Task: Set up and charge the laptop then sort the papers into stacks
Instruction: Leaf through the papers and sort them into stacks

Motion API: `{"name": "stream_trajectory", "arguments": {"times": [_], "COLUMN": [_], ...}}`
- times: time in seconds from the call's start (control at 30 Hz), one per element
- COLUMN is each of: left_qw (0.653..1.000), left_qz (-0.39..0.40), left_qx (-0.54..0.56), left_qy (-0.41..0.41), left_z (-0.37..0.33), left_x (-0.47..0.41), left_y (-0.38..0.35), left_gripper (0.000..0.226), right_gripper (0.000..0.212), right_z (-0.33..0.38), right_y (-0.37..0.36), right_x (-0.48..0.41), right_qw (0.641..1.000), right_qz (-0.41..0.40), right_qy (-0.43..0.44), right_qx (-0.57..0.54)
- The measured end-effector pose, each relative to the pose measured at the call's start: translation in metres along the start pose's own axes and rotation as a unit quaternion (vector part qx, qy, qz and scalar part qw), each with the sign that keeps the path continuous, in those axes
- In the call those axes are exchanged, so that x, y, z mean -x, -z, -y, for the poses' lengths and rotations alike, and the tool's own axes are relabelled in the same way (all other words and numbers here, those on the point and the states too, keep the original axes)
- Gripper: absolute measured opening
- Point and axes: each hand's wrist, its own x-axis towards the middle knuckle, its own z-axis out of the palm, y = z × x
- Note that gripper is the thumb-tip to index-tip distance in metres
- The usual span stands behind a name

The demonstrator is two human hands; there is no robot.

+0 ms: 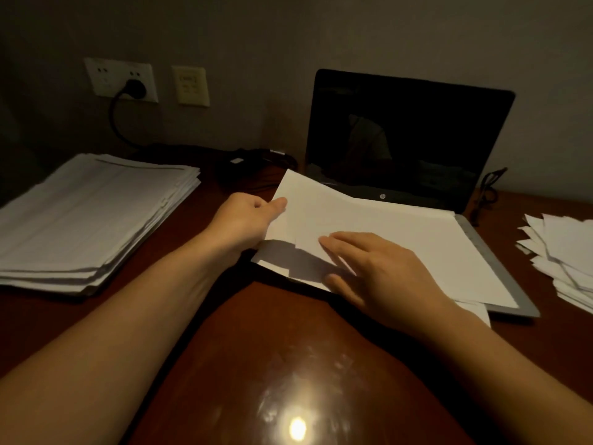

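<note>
White papers (401,239), black laptop screen (417,133), reddish-brown desk (256,332), perhaps ruled left stack (90,213)

I'm seeing the desk (288,354) shining: glossy polished red-brown wood, throwing back a bright glare. The sheets (401,242) are looking matt white paper, smooth, and so is the left stack (90,216). The laptop screen (407,133) is gleaming glossy black; its deck (497,268) is showing matt silver-grey.

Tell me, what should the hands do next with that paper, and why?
Probably lift the top sheet over to the left stack: the left hand pinches its edge, the right hand rests flat on the papers, and they lie on the laptop.
</note>
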Motion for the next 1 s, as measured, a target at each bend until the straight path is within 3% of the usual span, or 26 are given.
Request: {"name": "stream_trajectory", "arguments": {"times": [0.1,0.2,0.27,0.33,0.4,0.47,0.57,0.73,0.83,1.0], "left_qw": [0.996,0.999,0.999,0.989,0.964,0.951,0.971,0.997,0.999,0.998], "left_qz": [0.029,0.029,-0.001,0.0,0.051,0.101,0.11,0.041,0.032,0.019], "left_qx": [0.07,0.035,-0.029,-0.145,-0.261,-0.292,-0.21,-0.07,-0.023,0.056], "left_qy": [0.036,-0.002,-0.025,-0.042,-0.025,-0.001,-0.009,-0.014,0.004,0.008], "left_z": [-0.001,-0.005,-0.004,0.001,0.004,0.004,0.0,0.002,0.0,0.0], "left_x": [0.001,0.001,-0.001,-0.004,-0.003,-0.002,0.0,0.0,0.001,0.0], "left_y": [-0.006,-0.004,0.001,0.003,0.0,-0.004,0.002,0.011,0.011,0.01], "left_gripper": [0.039,0.045,0.049,0.033,0.024,0.035,0.036,0.038,0.044,0.046], "right_gripper": [0.06,0.083,0.091,0.089,0.081,0.075,0.07,0.048,0.044,0.06], "right_z": [0.001,0.0,-0.001,0.0,0.0,0.0,-0.004,-0.007,-0.009,-0.004], "right_y": [0.002,0.006,0.011,0.016,0.017,0.015,0.006,-0.001,-0.001,0.003], "right_x": [0.0,0.003,0.004,0.004,0.003,0.002,0.002,0.001,0.0,-0.002], "right_qw": [1.0,0.999,0.997,0.993,0.991,0.992,0.992,0.996,0.998,0.998], "right_qz": [-0.02,-0.004,0.0,-0.002,0.001,-0.014,-0.055,-0.082,-0.046,0.022], "right_qy": [-0.02,-0.047,-0.08,-0.118,-0.132,-0.126,-0.109,-0.038,-0.039,-0.051], "right_qx": [0.011,0.015,0.017,-0.002,0.0,0.008,0.031,0.018,-0.018,-0.013]}}
